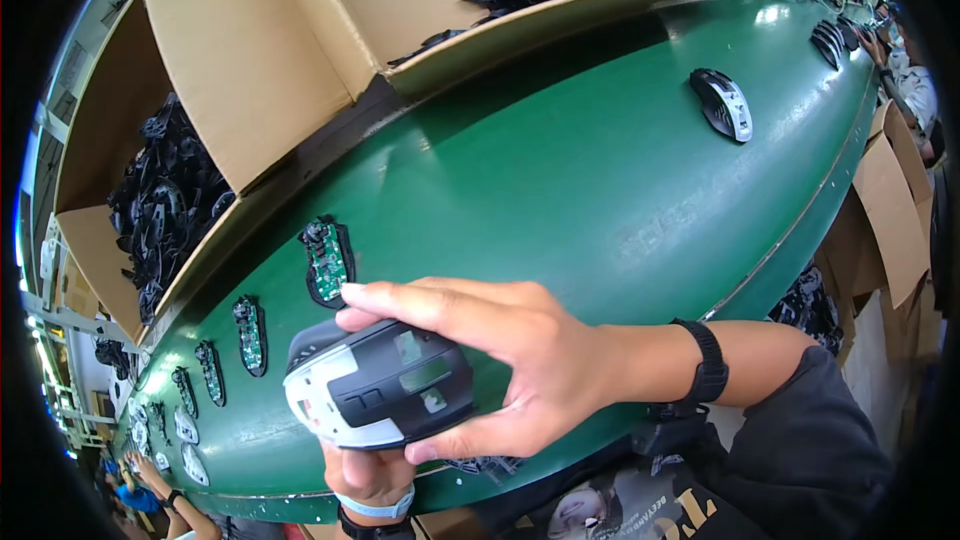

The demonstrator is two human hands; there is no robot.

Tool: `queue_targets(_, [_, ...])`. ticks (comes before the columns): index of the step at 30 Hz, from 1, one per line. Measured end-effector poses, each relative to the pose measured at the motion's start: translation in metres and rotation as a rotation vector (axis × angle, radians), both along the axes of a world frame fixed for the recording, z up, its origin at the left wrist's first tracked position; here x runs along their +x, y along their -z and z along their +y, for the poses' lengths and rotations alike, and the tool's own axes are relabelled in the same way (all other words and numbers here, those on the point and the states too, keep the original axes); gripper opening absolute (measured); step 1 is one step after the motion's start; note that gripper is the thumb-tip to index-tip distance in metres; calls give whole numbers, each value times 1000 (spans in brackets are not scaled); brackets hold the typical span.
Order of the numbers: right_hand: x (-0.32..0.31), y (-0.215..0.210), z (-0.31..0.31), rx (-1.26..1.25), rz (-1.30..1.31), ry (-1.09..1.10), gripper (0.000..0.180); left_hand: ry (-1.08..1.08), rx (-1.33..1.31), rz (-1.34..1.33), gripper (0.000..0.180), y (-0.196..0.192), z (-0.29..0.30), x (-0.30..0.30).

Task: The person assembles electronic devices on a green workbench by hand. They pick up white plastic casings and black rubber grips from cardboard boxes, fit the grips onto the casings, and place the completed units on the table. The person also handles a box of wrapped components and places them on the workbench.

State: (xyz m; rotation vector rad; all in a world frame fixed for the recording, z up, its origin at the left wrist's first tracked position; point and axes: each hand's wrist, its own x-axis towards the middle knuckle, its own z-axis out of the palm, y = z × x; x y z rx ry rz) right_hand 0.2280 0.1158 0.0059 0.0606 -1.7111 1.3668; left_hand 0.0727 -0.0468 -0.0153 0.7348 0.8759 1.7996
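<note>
A black and silver computer mouse [365, 395] is held tilted above the green work surface. My right hand [500, 345] grips it from the right, thumb along the near side and fingers along the far side. From below, my left hand [368, 470] supports its near edge; most of that hand's fingers are hidden behind the mouse. Just beyond my right fingertips lies a mouse base with a green circuit board [327, 260]. Another such base [250, 335] rests farther left, with several more in a line beyond it.
Open cardboard boxes hold black plastic shells [170, 190] along the far side. A finished-looking mouse [722, 105] sits at the right on the green surface [540, 180]. Another person's hands [150, 477] show at lower left. A cardboard box [890, 210] stands beyond the right edge.
</note>
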Motion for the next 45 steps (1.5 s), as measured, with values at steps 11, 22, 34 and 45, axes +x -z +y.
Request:
queue_targets(11, [0, -5, 12, 169, -9, 151, 74, -60, -135, 97, 81, 3, -2, -2])
queue_targets(22, [4, -9, 17, 174, -195, 89, 78, -37, -190, -26, 102, -8, 15, 8])
queue_targets(34, [-4, 22, 41, 108, -595, 288, 55, -301, -157, 1510, 34, -18, 40, -4])
queue_targets(45, [23, 37, 50, 639, -820, 426, 45, 15, -495, 1643, 70, -40, 27, 31])
